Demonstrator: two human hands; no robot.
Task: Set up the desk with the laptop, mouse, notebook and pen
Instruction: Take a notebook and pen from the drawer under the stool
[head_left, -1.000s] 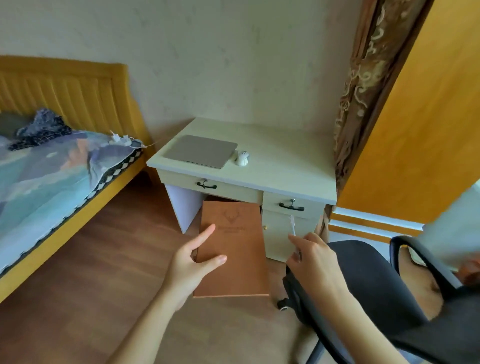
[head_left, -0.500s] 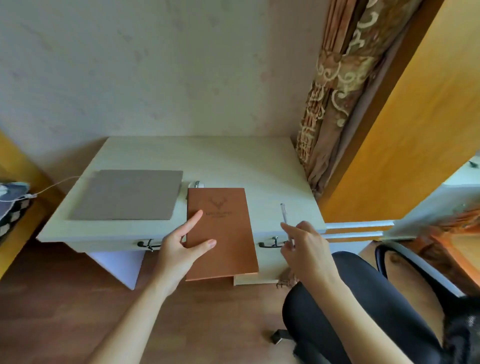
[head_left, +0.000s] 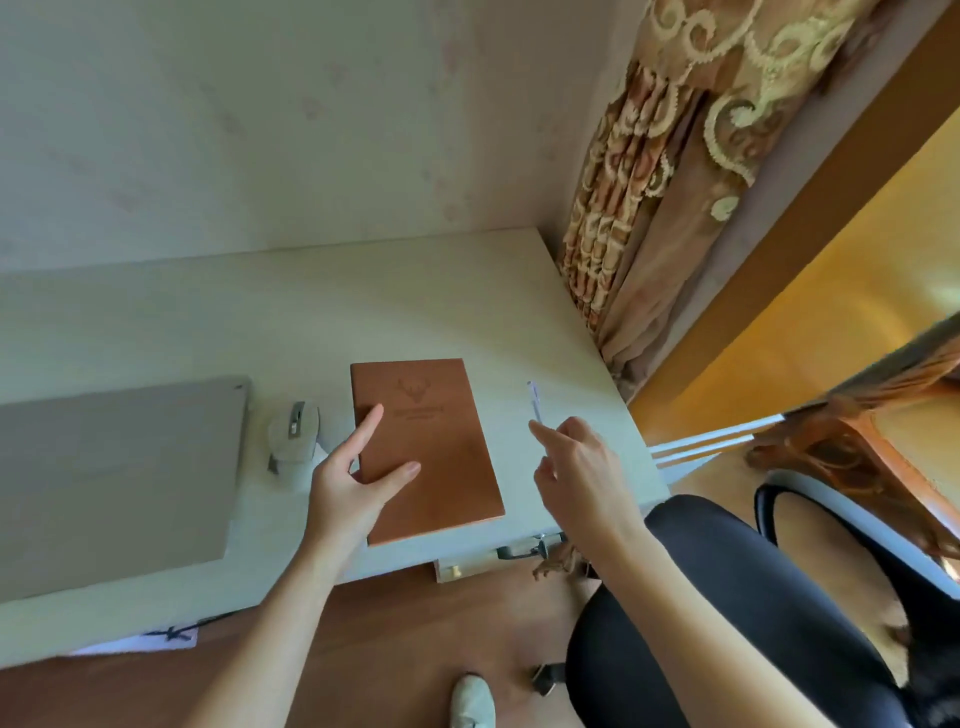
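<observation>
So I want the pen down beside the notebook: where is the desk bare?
Bare: the strip between notebook and the desk's right edge, and the back band along the wall. Crowded: laptop, mouse and notebook sit close together.

Black office chair right of patterned curtain; wood floor.

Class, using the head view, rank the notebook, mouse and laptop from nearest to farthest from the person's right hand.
From the right hand:
1. Notebook, just to its left, held by the left hand.
2. Mouse, left of the notebook.
3. Laptop, closed, far left.
</observation>
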